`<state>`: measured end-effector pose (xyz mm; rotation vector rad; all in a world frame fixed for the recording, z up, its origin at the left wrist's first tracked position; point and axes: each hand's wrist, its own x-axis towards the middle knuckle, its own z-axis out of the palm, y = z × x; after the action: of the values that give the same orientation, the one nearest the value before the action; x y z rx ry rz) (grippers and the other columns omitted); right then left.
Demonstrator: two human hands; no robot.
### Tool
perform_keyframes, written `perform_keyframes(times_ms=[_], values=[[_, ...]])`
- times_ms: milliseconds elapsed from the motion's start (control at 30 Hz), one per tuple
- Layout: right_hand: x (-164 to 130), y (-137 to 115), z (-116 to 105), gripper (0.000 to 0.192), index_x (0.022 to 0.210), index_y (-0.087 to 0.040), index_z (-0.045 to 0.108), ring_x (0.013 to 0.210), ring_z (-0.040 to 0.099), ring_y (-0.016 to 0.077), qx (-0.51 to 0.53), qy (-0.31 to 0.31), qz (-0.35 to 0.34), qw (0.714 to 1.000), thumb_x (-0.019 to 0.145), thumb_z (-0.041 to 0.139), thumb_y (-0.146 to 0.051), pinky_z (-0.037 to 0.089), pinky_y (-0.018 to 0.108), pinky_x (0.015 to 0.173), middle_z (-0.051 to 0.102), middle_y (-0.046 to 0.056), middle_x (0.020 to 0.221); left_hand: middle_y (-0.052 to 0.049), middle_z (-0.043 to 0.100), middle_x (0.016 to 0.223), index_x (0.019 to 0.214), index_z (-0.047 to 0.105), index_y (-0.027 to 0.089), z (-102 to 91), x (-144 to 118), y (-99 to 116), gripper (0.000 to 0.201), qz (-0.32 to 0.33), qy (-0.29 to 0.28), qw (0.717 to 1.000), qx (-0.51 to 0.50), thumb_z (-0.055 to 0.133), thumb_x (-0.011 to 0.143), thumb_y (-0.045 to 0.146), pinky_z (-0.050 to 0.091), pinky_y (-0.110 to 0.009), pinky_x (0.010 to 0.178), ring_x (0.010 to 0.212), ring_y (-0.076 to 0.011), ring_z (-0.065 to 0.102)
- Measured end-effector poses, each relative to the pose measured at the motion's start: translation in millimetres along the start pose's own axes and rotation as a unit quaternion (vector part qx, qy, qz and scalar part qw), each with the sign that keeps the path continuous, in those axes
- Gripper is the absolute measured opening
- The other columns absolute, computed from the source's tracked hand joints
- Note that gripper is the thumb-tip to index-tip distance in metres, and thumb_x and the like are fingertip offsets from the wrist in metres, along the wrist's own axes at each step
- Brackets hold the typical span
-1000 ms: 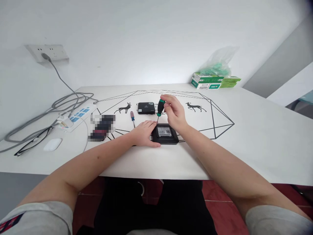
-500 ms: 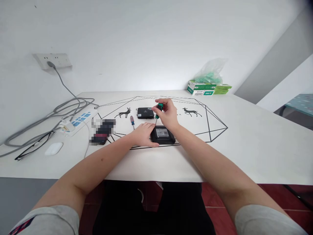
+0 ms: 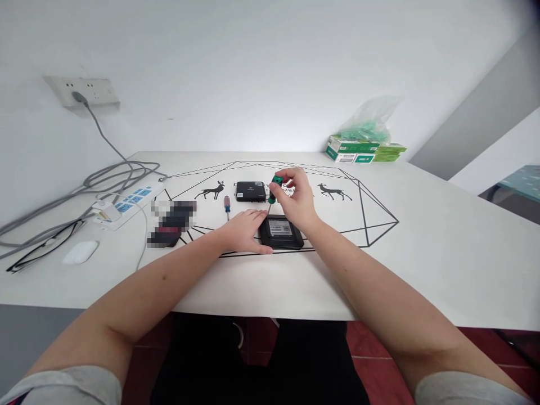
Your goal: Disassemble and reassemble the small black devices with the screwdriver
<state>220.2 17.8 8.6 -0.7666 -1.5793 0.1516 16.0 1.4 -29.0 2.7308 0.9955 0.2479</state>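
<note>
Right hand [image 3: 297,197] clamped on green screwdriver [image 3: 274,188], tip kept at the far-left corner of black box [image 3: 280,232] mid-desk [image 3: 422,253]; left hand [image 3: 244,230] still pressed flat, steadying the box. Fingers regripped since earlier: screw turning continues.

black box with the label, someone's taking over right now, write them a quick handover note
Left hand: flat on the table, pressed against the black box to steady it.
Right hand: grip shut on the green screwdriver, held upright, tip at the box's far left corner.
Nearby: a second black box behind it, a red and blue screwdriver lying to the left.
Done: box lies label up, driver placed.
Left: whether that screw is out cannot be told.
</note>
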Motion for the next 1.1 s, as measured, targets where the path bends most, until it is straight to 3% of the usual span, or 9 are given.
perform_keyframes(times_ms=[167, 300, 400, 500, 600, 733, 900, 1000, 1100], values=[[-2, 4, 1, 0.030, 0.109, -0.030, 0.059, 0.098, 0.077, 0.0218, 0.102, -0.043, 0.062, 0.992, 0.091, 0.081, -0.040, 0.066, 0.046, 0.089, 0.072, 0.008, 0.143, -0.027, 0.051, 0.168, 0.165, 0.042, 0.009, -3.4, 1, 2, 0.119, 0.001, -0.003, 1.000, 0.007, 0.070, 0.081, 0.088, 0.037, -0.056, 0.128, 0.156, -0.0464, 0.045], [-2, 1, -1, 0.033, 0.111, -0.030, 0.065, 0.095, 0.079, 0.0237, 0.079, -0.032, 0.062, 0.994, 0.090, 0.085, -0.044, 0.065, 0.052, 0.098, 0.080, 0.007, 0.132, -0.029, 0.051, 0.166, 0.164, 0.042, 0.003, -4.5, 1, 3, 0.121, -0.002, -0.009, 1.000, 0.021, 0.069, 0.082, 0.088, 0.037, -0.055, 0.129, 0.154, -0.0461, 0.048], [-1, -3, -4, 0.026, 0.120, -0.031, 0.074, 0.106, 0.078, 0.0263, 0.037, -0.040, 0.023, 0.998, 0.103, 0.068, -0.049, 0.062, 0.053, 0.102, 0.083, 0.006, 0.123, -0.028, 0.052, 0.165, 0.164, 0.043, 0.006, -4.2, 2, 2, 0.120, 0.000, -0.010, 1.000, 0.024, 0.067, 0.081, 0.090, 0.038, -0.056, 0.128, 0.153, -0.0461, 0.049], [1, -3, -5, 0.033, 0.121, -0.032, 0.078, 0.110, 0.075, 0.0263, 0.033, -0.052, -0.013, 0.998, 0.110, 0.054, -0.051, 0.062, 0.051, 0.100, 0.082, 0.007, 0.118, -0.027, 0.052, 0.165, 0.164, 0.043, 0.008, -3.6, 3, 1, 0.120, 0.001, -0.010, 1.000, 0.026, 0.065, 0.081, 0.093, 0.038, -0.058, 0.128, 0.153, -0.0465, 0.049], [4, 3, -4, 0.030, 0.118, -0.032, 0.079, 0.101, 0.071, 0.0237, 0.032, -0.045, -0.014, 0.998, 0.105, 0.063, -0.053, 0.062, 0.047, 0.092, 0.077, 0.006, 0.110, -0.028, 0.052, 0.165, 0.164, 0.043, 0.007, -3.8, 3, 0, 0.121, 0.000, -0.012, 1.000, 0.028, 0.065, 0.081, 0.092, 0.037, -0.057, 0.128, 0.153, -0.0465, 0.049], [6, 12, -1, 0.030, 0.112, -0.030, 0.076, 0.090, 0.067, 0.0192, 0.077, -0.040, 0.061, 0.994, 0.090, 0.083, -0.050, 0.061, 0.039, 0.081, 0.072, 0.002, 0.102, -0.027, 0.053, 0.165, 0.164, 0.043, 0.006, -4.8, 2, 1, 0.119, -0.002, -0.014, 0.999, 0.032, 0.066, 0.082, 0.091, 0.038, -0.055, 0.128, 0.152, -0.0456, 0.050], [2, 6, 3, 0.039, 0.105, -0.030, 0.063, 0.092, 0.076, 0.0179, 0.187, -0.022, 0.147, 0.971, 0.081, 0.091, -0.043, 0.065, 0.039, 0.080, 0.073, 0.003, 0.134, -0.027, 0.055, 0.164, 0.163, 0.043, 0.007, -6.0, 2, 2, 0.118, 0.004, -0.011, 0.999, 0.042, 0.068, 0.083, 0.089, 0.040, -0.054, 0.126, 0.150, -0.0450, 0.052], [-3, 1, 3, 0.040, 0.103, -0.030, 0.059, 0.091, 0.079, 0.0199, 0.185, -0.023, 0.144, 0.972, 0.083, 0.090, -0.044, 0.066, 0.043, 0.083, 0.076, 0.005, 0.138, -0.027, 0.056, 0.163, 0.163, 0.044, 0.007, -6.9, 2, 2, 0.116, 0.012, -0.007, 0.999, 0.041, 0.070, 0.083, 0.087, 0.041, -0.054, 0.125, 0.149, -0.0453, 0.053], [-4, -1, 1, 0.034, 0.105, -0.030, 0.066, 0.095, 0.079, 0.0224, 0.129, -0.014, 0.098, 0.987, 0.087, 0.086, -0.051, 0.066, 0.046, 0.089, 0.081, 0.006, 0.129, -0.027, 0.055, 0.163, 0.163, 0.045, 0.007, -6.9, 2, 2, 0.115, 0.011, -0.006, 0.999, 0.040, 0.070, 0.084, 0.087, 0.041, -0.054, 0.125, 0.149, -0.0454, 0.053]])
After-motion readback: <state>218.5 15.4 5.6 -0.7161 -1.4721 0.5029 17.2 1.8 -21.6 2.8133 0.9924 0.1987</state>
